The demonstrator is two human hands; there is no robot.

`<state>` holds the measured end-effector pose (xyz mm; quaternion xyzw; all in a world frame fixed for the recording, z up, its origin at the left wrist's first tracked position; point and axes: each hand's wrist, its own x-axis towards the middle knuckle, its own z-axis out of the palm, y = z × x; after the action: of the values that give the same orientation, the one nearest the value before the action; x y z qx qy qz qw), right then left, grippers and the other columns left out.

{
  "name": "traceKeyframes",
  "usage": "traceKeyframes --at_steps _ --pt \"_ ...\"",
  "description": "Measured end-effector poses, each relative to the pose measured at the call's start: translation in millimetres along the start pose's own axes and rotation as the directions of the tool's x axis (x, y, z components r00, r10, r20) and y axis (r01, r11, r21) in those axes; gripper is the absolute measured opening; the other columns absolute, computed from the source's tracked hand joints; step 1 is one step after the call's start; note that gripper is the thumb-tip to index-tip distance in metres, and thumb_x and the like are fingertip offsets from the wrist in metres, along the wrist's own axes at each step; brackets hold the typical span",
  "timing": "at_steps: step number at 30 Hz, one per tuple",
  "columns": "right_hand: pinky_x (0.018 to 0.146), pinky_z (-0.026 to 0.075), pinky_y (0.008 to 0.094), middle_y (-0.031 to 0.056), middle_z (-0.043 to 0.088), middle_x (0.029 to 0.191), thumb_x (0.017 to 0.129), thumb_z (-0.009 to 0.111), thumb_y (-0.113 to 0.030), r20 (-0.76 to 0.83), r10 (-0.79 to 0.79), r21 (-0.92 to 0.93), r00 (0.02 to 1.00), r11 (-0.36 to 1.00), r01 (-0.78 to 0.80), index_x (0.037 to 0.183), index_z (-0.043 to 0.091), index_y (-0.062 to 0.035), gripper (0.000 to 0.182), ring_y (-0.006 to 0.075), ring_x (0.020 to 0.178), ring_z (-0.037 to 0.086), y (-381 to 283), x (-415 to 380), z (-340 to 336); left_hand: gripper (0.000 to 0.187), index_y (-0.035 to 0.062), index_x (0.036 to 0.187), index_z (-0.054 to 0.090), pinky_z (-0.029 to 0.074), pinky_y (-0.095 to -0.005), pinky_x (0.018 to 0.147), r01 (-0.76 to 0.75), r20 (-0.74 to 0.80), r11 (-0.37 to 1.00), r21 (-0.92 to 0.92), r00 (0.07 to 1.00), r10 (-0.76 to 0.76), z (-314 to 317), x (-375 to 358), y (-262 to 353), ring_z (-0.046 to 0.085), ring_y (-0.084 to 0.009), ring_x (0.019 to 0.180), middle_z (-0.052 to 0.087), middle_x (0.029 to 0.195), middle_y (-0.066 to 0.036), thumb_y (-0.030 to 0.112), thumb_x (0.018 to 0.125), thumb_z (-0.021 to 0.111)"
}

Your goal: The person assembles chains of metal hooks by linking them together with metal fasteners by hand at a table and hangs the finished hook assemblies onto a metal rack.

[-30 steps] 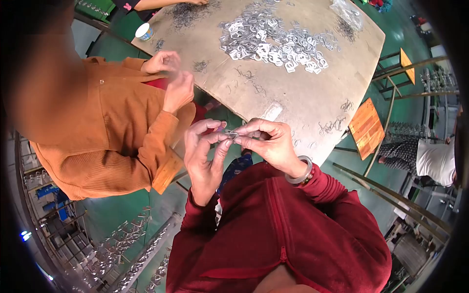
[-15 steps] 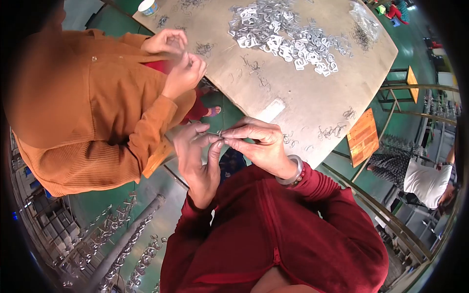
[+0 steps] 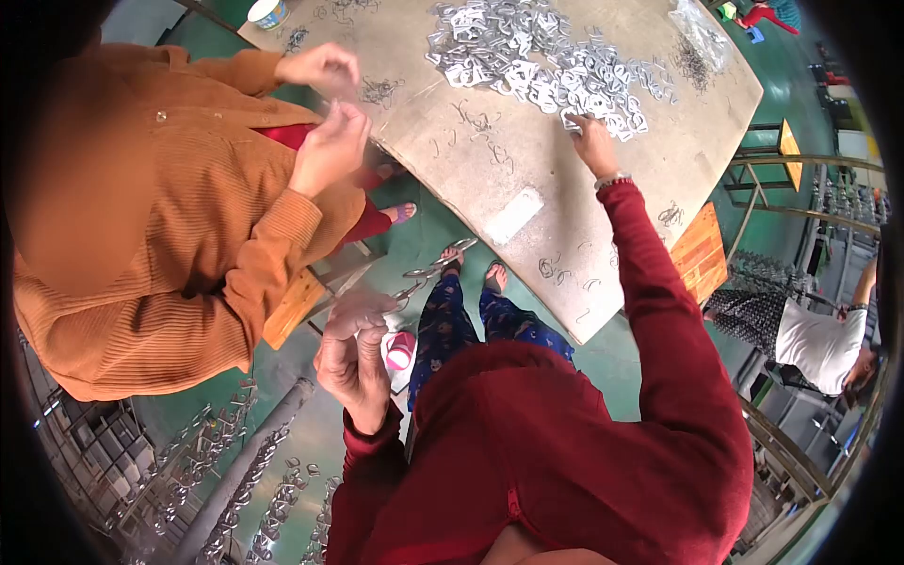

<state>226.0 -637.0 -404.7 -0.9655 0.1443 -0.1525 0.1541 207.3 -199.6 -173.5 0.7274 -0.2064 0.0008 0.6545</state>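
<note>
My left hand (image 3: 356,363) is closed near my waist, its fingertips somewhat blurred. From its pinch a short strand of linked metal loops (image 3: 428,270) stretches up and to the right, over the floor. With my arm reached out across the table, my right hand (image 3: 593,148) is at the near edge of a pile of flat silvery metal buckles (image 3: 541,75). Its fingertips are closed on a buckle (image 3: 571,121) there, partly covering it.
Small bent wire hooks (image 3: 556,271) lie scattered on the table (image 3: 424,160), around a pale rectangular patch (image 3: 515,216). A co-worker in a brown jacket (image 3: 207,226) sits close on the left, hands raised. A plastic bag (image 3: 702,42), a paper cup (image 3: 267,13) and a wooden stool (image 3: 700,252) are around.
My hands were together at the strand; they have parted. The right one moved up and away to the buckle pile, while the left dropped slightly, keeping the strand.
</note>
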Motion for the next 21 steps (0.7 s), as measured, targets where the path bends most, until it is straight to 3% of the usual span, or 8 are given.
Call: traceKeyframes --at_steps 1,8,11,13,14,16,18,21 --pt "0.074 0.048 0.0423 0.0181 0.062 0.098 0.074 0.057 0.0 0.002 -0.148 -0.083 0.989 0.986 0.148 0.102 0.064 -0.004 0.029 0.0338 0.08 0.061 9 2 6 0.007 0.0006 0.086 0.051 0.045 -0.0349 0.076 -0.002 -0.015 1.0 -0.023 1.0 0.001 2 -2 -2 0.058 -0.0232 0.081 0.06 0.083 -0.014 0.004 0.086 0.057" --pt "0.069 0.051 0.0421 0.0185 0.058 0.094 0.079 0.044 0.004 0.333 -0.274 -0.262 0.902 0.892 0.368 0.115 0.052 -0.007 0.039 0.0359 0.081 0.061 23 -3 19 0.006 0.0006 0.087 0.054 0.045 -0.0413 0.082 -0.074 0.002 0.997 -0.011 0.997 0.074 8 -19 -8 0.06 -0.0245 0.08 0.064 0.081 -0.014 0.005 0.085 0.059" --pt "0.071 0.051 0.0416 0.0197 0.059 0.095 0.074 0.052 0.006 0.253 -0.18 -0.014 0.951 0.982 0.189 0.114 0.053 -0.0062 0.042 0.0354 0.082 0.061 -32 -5 -26 0.006 0.0005 0.087 0.055 0.046 -0.0394 0.08 -0.053 0.066 0.998 -0.043 0.996 0.056 12 -25 -9 0.06 -0.0249 0.082 0.065 0.082 -0.014 0.003 0.084 0.059" --pt "0.069 0.052 0.0374 0.0173 0.063 0.094 0.074 0.052 0.004 0.09 -0.069 0.304 0.993 0.952 0.039 0.098 0.065 -0.0051 0.028 0.0312 0.077 0.063 -88 -15 -59 0.008 0.0 0.088 0.056 0.048 -0.0367 0.077 -0.051 0.105 0.997 -0.052 0.993 0.056 16 -28 -8 0.06 -0.0255 0.082 0.065 0.083 -0.013 -0.003 0.081 0.059" --pt "0.066 0.053 0.0323 0.0141 0.065 0.094 0.074 0.051 0.004 0.182 0.103 0.507 0.978 0.842 -0.184 0.1 0.067 -0.0068 0.033 0.0237 0.073 0.064 -124 -25 -82 0.009 -0.0001 0.088 0.057 0.048 -0.0362 0.077 -0.062 0.119 0.997 -0.037 0.991 0.066 18 -29 -11 0.06 -0.0257 0.081 0.065 0.084 -0.012 -0.004 0.08 0.059" --pt "0.062 0.051 0.0256 0.0062 0.066 0.092 0.078 0.054 0.001 0.328 0.018 0.829 0.944 0.474 -0.297 0.105 0.066 -0.0024 0.03 0.0094 0.067 0.06 -167 -55 -94 0.012 -0.0007 0.088 0.058 0.048 -0.0341 0.075 -0.115 0.149 0.993 -0.018 0.982 0.116 24 -28 -18 0.06 -0.0248 0.079 0.066 0.084 -0.01 -0.007 0.078 0.061" --pt "0.064 0.049 0.0222 0.0051 0.065 0.085 0.082 0.056 0.004 0.42 0.011 0.857 0.907 0.323 -0.401 0.112 0.062 -0.0021 0.031 0.0086 0.066 0.06 -231 -80 -133 0.011 -0.0004 0.087 0.059 0.048 -0.0327 0.074 -0.068 0.172 0.997 0.022 0.983 0.063 29 -29 -22 0.06 -0.0235 0.079 0.066 0.084 -0.01 -0.005 0.078 0.062" --pt "0.057 0.05 0.0209 0.0035 0.063 0.08 0.081 0.058 0.005 0.293 0.028 0.895 0.956 0.345 -0.285 0.114 0.06 -0.0025 0.033 0.0069 0.064 0.059 -273 -107 -158 0.01 0.0015 0.086 0.061 0.048 -0.031 0.07 -0.04 0.193 0.997 0.071 0.981 0.026 39 -32 -23 0.06 -0.0217 0.078 0.065 0.081 -0.009 -0.002 0.077 0.064"
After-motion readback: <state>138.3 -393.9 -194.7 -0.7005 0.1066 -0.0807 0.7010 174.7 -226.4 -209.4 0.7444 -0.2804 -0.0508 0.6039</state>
